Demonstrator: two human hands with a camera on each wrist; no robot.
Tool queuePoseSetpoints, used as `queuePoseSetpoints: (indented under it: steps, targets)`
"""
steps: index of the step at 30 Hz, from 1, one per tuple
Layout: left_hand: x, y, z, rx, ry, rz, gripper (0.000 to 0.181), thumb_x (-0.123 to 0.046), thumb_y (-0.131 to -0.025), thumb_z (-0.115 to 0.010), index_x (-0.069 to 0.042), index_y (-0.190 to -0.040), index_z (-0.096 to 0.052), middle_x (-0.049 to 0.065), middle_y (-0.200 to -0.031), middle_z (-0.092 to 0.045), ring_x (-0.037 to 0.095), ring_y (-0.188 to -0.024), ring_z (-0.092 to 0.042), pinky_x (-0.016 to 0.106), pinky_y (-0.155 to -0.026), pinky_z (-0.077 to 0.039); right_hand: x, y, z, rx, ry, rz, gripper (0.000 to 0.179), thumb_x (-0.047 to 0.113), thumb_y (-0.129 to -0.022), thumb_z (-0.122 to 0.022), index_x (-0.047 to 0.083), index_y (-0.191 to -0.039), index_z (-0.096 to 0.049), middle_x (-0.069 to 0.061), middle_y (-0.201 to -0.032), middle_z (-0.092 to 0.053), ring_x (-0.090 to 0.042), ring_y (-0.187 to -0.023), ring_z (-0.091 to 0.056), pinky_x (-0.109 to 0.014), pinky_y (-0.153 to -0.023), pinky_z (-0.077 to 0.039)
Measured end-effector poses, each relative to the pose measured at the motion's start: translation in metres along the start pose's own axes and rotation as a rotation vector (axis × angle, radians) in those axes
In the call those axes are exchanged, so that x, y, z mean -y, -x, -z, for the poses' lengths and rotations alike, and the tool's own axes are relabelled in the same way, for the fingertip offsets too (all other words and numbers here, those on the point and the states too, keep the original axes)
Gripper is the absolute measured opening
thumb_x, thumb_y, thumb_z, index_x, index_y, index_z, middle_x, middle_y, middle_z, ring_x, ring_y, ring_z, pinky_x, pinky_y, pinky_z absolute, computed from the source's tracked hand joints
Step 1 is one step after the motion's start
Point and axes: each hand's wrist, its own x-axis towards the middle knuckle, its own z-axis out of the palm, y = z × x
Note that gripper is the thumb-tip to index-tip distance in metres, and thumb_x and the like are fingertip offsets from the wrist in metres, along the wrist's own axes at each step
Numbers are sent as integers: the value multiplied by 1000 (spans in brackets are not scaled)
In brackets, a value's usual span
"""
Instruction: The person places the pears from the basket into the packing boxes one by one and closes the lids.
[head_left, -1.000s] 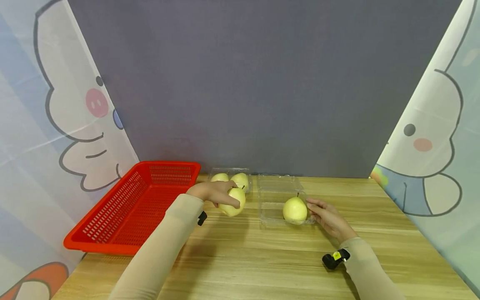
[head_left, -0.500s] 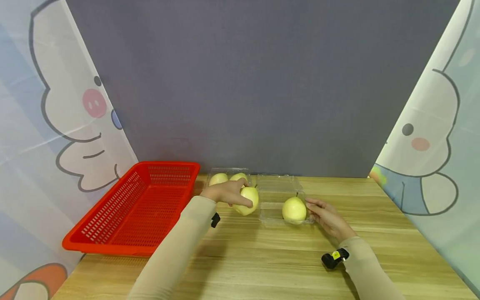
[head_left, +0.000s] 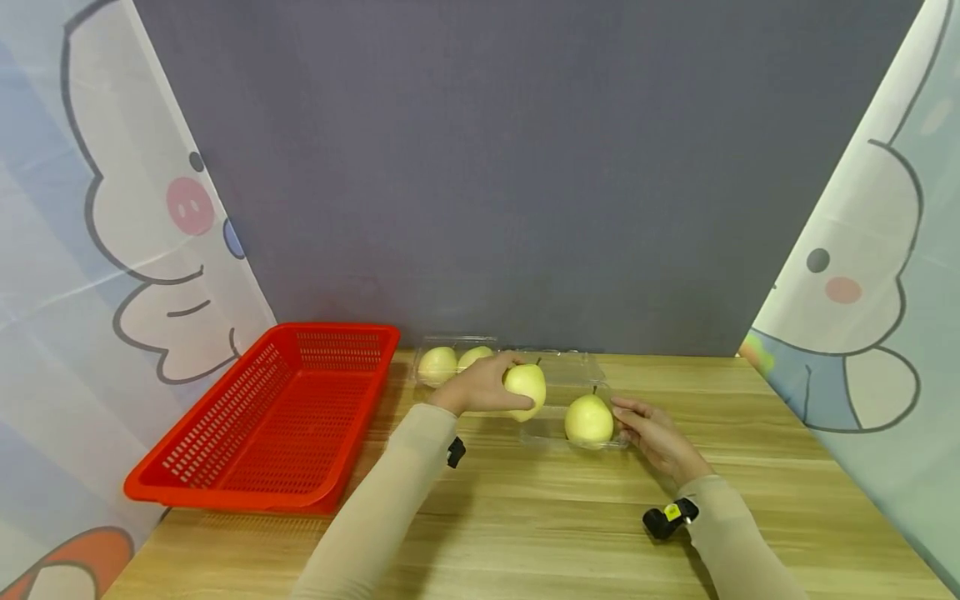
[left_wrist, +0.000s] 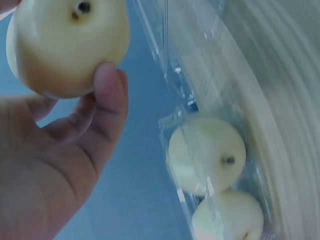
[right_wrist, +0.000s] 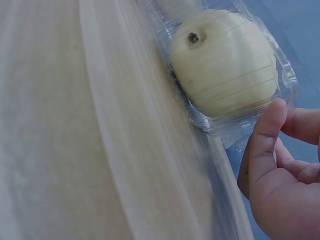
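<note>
My left hand [head_left: 483,386] grips a pale yellow pear [head_left: 528,388], its stem up, over the left part of a clear plastic clamshell box [head_left: 536,433]. Inside that box's right half sits another pear [head_left: 588,419]. At the box's right side, my right hand [head_left: 660,439] pinches the rim between thumb and fingers; the right wrist view shows the thumb [right_wrist: 270,117] against the plastic edge. The box's lid [head_left: 570,367] is folded back, toward the grey wall. In the left wrist view, the held pear [left_wrist: 70,45] is wrapped by fingers and thumb.
Behind the left hand, a second clear box [head_left: 417,371] holds two pears [head_left: 437,367]. A red slotted plastic basket [head_left: 330,454] stands on the left of the wooden table [head_left: 555,533]. A grey panel [head_left: 510,183] rises behind, with printed cloth [head_left: 847,350] at the sides.
My left hand has carried the pear to the right, from in front of the second box to over the opened box. My right hand stays at the rim.
</note>
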Motion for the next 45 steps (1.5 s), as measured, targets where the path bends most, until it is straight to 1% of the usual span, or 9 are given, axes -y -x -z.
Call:
queuePoseSetpoints:
  steps: [3,8,13,17,29,32,38,42,45]
  targets:
    - [-1,-3,-8,-32,28,2,75,-40,-81,-77,-11,-145,-50,2,-123,-60,15,-92,-60,34,-77,-53,0,1,1,0,0,1,56,12,-106,-50,-14,-150,-25,-3,-105,-55,-7,-82,-54,-19,-68,-50]
    - [-7,-6,-18,-56,11,45,78,-43,-80,-77,-13,-146,-50,6,-127,-57,17,-94,-59,36,-75,-53,0,1,1,3,11,-4,56,12,-107,-49,-13,-151,-24,-3,-105,-54,-7,-83,-54,-18,-69,-50]
    - [-12,-8,-27,-80,-8,73,79,-46,-80,-77,-16,-147,-51,11,-141,-50,22,-104,-58,39,-76,-53,1,1,-1,-7,6,-8,54,11,-106,-49,-14,-149,-27,-3,-104,-54,-7,-83,-54,-18,-69,-51]
    - [-13,-11,-34,-102,-67,72,79,-49,-79,-75,-17,-147,-51,13,-146,-46,27,-114,-55,40,-76,-52,1,1,-1,-7,9,-1,54,11,-106,-50,-14,-148,-29,-3,-103,-54,-8,-83,-54,-18,-70,-51]
    - [-19,-15,-52,-169,-189,74,79,-50,-77,-74,-13,-144,-54,13,-137,-53,28,-108,-58,35,-73,-52,0,1,2,-10,27,-8,55,12,-107,-49,-13,-150,-25,-3,-107,-52,-7,-86,-53,-18,-72,-50]
    - [-20,-15,-55,-163,-223,91,79,-50,-77,-73,-12,-143,-54,14,-137,-53,30,-109,-58,37,-74,-53,0,1,2,-7,27,-6,56,12,-106,-49,-13,-150,-25,-3,-107,-52,-7,-87,-53,-18,-72,-50]
    - [-20,-16,-62,-140,-297,105,77,-50,-78,-73,-9,-140,-56,16,-139,-53,38,-123,-53,47,-87,-52,1,2,1,-9,44,0,56,13,-107,-49,-13,-150,-26,-3,-110,-51,-8,-89,-54,-18,-73,-50]
    - [-19,-17,-68,-148,-331,104,77,-49,-76,-76,-9,-139,-57,14,-131,-57,34,-115,-56,42,-80,-53,2,3,0,-10,42,-1,56,13,-107,-49,-13,-150,-25,-3,-109,-52,-8,-88,-54,-18,-73,-51]
    - [-20,-18,-71,-154,-359,109,77,-50,-76,-77,-10,-138,-58,14,-127,-58,32,-112,-56,40,-80,-52,2,4,0,-12,36,-2,55,13,-107,-49,-13,-150,-26,-3,-109,-52,-7,-87,-54,-18,-73,-51]
